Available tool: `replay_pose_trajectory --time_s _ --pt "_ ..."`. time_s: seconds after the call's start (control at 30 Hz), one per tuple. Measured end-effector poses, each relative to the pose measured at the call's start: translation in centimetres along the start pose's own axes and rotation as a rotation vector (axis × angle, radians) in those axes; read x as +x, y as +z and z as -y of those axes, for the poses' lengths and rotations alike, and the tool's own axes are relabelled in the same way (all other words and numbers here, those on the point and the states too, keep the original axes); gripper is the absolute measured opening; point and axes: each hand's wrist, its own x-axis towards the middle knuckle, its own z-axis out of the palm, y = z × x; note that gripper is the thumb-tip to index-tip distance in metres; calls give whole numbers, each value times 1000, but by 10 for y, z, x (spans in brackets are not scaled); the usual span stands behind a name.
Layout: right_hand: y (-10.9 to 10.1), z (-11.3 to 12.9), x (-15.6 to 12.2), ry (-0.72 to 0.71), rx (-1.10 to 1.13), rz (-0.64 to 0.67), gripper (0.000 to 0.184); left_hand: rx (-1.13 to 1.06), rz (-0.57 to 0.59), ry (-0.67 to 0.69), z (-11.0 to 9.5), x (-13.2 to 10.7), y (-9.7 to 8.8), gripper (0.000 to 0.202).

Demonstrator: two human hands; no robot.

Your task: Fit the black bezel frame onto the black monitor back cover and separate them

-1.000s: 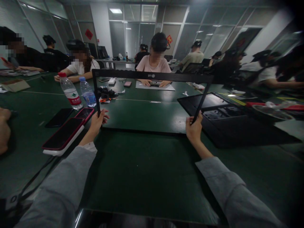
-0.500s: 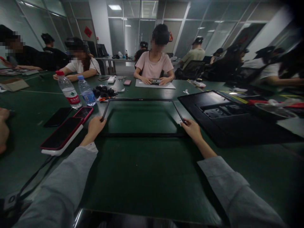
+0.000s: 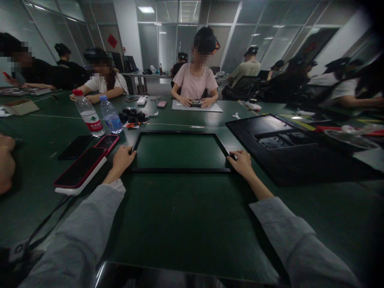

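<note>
A thin black rectangular frame (image 3: 180, 171), much like a screen bezel, is in front of me over the green table (image 3: 186, 224). Its middle is open, and the tabletop shows through. My left hand (image 3: 122, 162) is closed around its left side, and my right hand (image 3: 241, 163) grips the right side with thumb and fingers. The near bar runs between my wrists; the far bar appears to lie at or close to the table surface. Right of my right hand lies a large black panel (image 3: 288, 160) with a recessed section.
Left of my left hand are a red-edged phone (image 3: 81, 167) on a white block, a dark phone (image 3: 75, 147) and two water bottles (image 3: 91, 120), (image 3: 111, 116). Black parts (image 3: 133, 116) lie beyond. Another person (image 3: 196, 80) works across the table, and someone's hand (image 3: 6, 164) shows at far left.
The frame's far bar has come down toward the table, so the frame looks flatter. Both hands keep their hold on its sides. The view has shifted slightly.
</note>
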Motion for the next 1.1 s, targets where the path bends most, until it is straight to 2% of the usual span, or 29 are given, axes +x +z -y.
replay_pose_trajectory --time_s 0.33,0.53,1.1 --pt "0 2 -2 -82 -31 -42 45 2 -78 -29 -5 -6 -1 44" --pt "-7 12 -7 14 -79 56 43 10 -7 -31 -5 -6 -4 45" --pt "-11 18 -8 37 -50 71 42 29 19 -34 -8 -8 -9 42"
